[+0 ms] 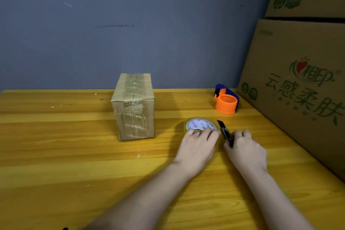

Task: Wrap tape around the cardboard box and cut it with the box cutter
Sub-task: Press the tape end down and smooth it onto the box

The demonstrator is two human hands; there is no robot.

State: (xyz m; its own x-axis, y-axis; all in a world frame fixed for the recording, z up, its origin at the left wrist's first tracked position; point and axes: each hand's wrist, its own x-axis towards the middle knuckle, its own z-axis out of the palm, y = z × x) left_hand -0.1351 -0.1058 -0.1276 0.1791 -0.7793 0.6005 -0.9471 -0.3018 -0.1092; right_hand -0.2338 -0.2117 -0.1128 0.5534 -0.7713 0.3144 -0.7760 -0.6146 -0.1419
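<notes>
1. A yellow wood-grain surface (65, 145) fills the lower view.
2. A taped cardboard box (134, 110) stands upright on it, left of centre.
3. A tape roll (200, 124) lies flat, right of the box.
4. A black box cutter (224, 130) lies just beside the roll.
5. An orange-and-blue tape dispenser (226, 100) sits farther back.
6. Large printed cartons (298, 89) stand along the right edge.

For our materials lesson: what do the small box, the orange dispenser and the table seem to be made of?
Small box: brown corrugated cardboard, glossy where clear tape covers it. Orange dispenser: likely moulded plastic, smooth with uniform colour. Table: wood or wood-look laminate, yellow grain streaks with a slight sheen.
</notes>
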